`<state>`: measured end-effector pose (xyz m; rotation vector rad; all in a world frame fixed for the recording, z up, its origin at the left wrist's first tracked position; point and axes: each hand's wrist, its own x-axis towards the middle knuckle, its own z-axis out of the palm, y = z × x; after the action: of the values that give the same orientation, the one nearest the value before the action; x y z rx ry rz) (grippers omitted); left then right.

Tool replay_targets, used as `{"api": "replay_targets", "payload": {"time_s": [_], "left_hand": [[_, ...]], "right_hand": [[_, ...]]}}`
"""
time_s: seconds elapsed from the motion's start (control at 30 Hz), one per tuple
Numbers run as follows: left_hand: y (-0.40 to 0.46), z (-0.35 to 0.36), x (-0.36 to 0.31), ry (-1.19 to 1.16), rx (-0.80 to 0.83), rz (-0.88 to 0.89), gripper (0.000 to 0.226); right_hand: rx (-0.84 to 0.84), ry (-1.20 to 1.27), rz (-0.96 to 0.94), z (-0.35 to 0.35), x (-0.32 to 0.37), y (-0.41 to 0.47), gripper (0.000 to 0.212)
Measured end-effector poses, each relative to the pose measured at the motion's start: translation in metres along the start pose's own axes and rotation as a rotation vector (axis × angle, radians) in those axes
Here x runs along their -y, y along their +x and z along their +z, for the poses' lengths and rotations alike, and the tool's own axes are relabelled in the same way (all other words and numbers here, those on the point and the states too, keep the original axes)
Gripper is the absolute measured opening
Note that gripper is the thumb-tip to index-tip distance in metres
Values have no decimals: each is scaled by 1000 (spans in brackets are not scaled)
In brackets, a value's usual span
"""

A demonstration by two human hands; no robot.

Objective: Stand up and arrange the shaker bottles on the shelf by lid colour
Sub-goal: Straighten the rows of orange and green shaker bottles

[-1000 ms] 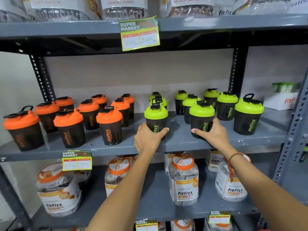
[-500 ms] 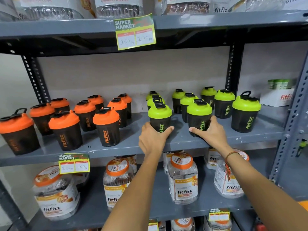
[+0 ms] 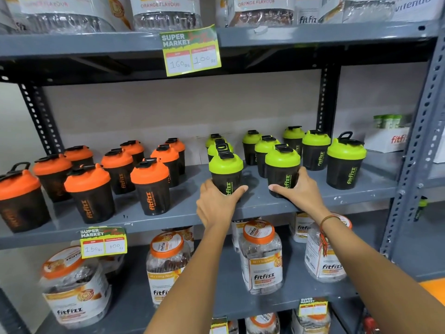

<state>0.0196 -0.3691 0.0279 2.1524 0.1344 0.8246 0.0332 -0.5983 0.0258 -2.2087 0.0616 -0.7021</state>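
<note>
On the grey middle shelf [image 3: 265, 208], orange-lidded shaker bottles [image 3: 150, 186] stand upright on the left, green-lidded ones [image 3: 345, 160] on the right. The left hand [image 3: 216, 206] wraps the base of one green-lidded shaker [image 3: 225, 173]; the right hand [image 3: 301, 191] grips the neighbouring green-lidded shaker [image 3: 282, 168]. The dark bodies hide any contents. Clear fitfizz jars [image 3: 262, 259] below hold packed sachets

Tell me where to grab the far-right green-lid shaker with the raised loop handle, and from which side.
Grip the far-right green-lid shaker around its dark tapered body, below the lid, coming from the front: it stands upright at the row's end, apart from its neighbours. The raised loop probably flexes; the body should hold steadier.
</note>
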Motion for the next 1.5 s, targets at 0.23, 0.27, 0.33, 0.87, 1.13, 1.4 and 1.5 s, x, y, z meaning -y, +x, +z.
{"api": "replay_targets", "payload": {"time_s": [0.23, 0.27, 0.33, 0.87, 1.13, 1.4, 1.5], "left_hand": [[-19, -9, 0, -378, -110, 42, 111], [-24, -10, -4, -408, -158, 106, 104], [-36, -10, -18, -428, -204, 267, 87], [-43, 67, -80, 22, 361, 24, 121], [-48, 87, -89, 78, 191, -13, 77], [-55, 92, -86, 26, 83, 16, 72], [-57, 91, -86, 26, 77, 16, 72]], "right_hand": [[3, 229, 10, -14, -2, -3, 133], [-40, 247, 6, -17, -3, -7, 129], [-174, 221, -39, -26, -5, -17, 108], [-178, -37, 202, -113, -97, 24, 128], [-53, -150, 96, -114, -116, 42, 94], [-72, -87, 63, -114, -122, 44, 84], [-82, -80, 61, -113, -122, 44, 79]]}}
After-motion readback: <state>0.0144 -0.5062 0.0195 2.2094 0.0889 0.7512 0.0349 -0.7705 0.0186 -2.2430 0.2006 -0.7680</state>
